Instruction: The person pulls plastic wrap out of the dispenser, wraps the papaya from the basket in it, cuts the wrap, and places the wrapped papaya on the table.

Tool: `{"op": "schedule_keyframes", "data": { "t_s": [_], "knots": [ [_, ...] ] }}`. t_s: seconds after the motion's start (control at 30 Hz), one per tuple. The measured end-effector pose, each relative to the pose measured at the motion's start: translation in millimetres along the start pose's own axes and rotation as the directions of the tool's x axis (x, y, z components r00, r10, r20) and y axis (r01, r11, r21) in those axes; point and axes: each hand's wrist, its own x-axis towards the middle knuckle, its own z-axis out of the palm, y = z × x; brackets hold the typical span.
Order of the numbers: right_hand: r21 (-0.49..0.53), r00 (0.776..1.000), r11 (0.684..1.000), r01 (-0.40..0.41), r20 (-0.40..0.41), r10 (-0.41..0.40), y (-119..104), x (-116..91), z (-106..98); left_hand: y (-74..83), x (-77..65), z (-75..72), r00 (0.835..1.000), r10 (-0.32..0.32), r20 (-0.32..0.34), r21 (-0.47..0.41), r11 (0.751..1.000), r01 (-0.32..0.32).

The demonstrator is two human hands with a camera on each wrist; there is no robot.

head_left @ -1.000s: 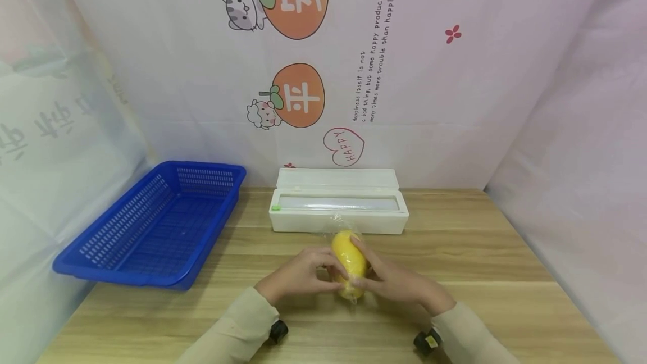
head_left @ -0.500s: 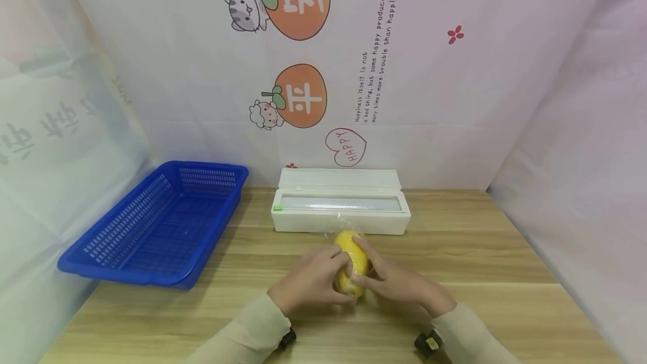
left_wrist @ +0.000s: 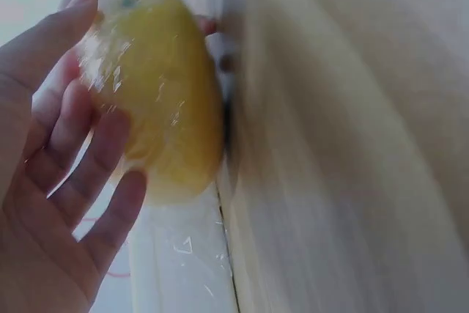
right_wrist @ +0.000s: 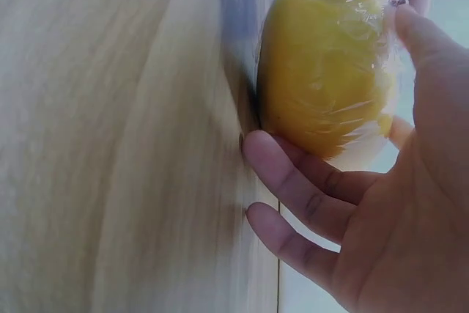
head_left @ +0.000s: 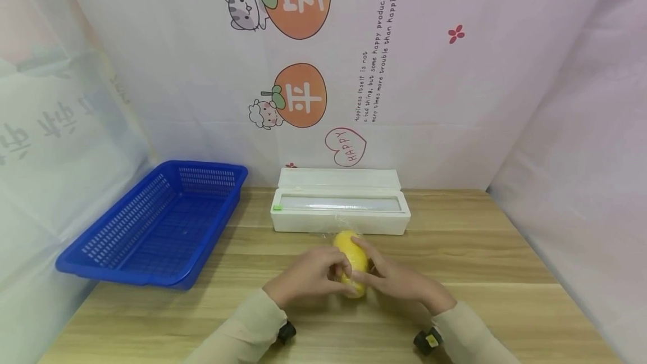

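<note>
A yellow oval fruit [head_left: 354, 253] wrapped in clear cling film [right_wrist: 352, 56] lies on the table in front of me, a dark green spot at its near end. My left hand [head_left: 310, 274] is at its left side and near end, thumb and fingers bent against the film. Small crumples of film show beside those fingers in the right wrist view. From the other side my right hand [head_left: 401, 280] holds the fruit between thumb and fingers. Loose film sticks out past the far end, towards the white wrap box [head_left: 340, 222].
The wrap box stands at the back of the wooden table [head_left: 455, 251], lid raised, a roll of film inside and a green slider at its left. A blue plastic basket [head_left: 199, 263] is on the left. Printed white cloth [head_left: 429, 100] walls surround the table.
My left hand shifted right and over the fruit's near part, then drew back slightly left with its fingers bent. My right hand stays in nearly the same place on the fruit.
</note>
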Motion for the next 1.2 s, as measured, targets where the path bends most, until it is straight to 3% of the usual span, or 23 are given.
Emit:
{"op": "schedule_keyframes", "data": {
  "t_s": [0.07, 0.17, 0.27, 0.7, 0.9, 1.07, 1.2],
  "knots": [
    [0.009, 1.000, 1.000, -0.008, 0.000, 0.008, 1, 0, 0, -1.5, -1.1, -3.1, 0.999, -0.035, 0.031, -0.107, 0.994, 0.038],
    [0.014, 1.000, 1.000, -0.014, -0.005, 0.014, 0, 1, 1, -2.2, -3.0, -6.9, 0.995, -0.080, 0.064, -0.254, 0.963, 0.094],
    [0.004, 1.000, 1.000, -0.005, -0.005, 0.005, -2, 2, 3, -1.1, -4.0, -9.8, 0.992, -0.098, 0.076, -0.318, 0.941, 0.117],
    [0.017, 0.999, 0.999, -0.029, -0.014, 0.029, -5, 2, 5, -0.1, -2.0, -10.6, 0.983, -0.168, 0.070, -0.322, 0.929, 0.182],
    [0.003, 1.000, 1.000, -0.002, -0.025, 0.002, -5, 3, 2, -5.3, -2.6, -10.4, 0.988, -0.134, 0.078, -0.342, 0.927, 0.153],
    [-0.004, 1.000, 1.000, -0.004, -0.028, 0.004, -5, 2, 2, -9.2, -6.5, -14.1, 0.993, -0.082, 0.086, -0.326, 0.939, 0.106],
    [0.003, 0.999, 1.000, -0.019, -0.037, 0.019, -5, 1, 4, -10.2, -8.3, -13.4, 0.993, -0.086, 0.081, -0.299, 0.948, 0.107]
  ]
}}
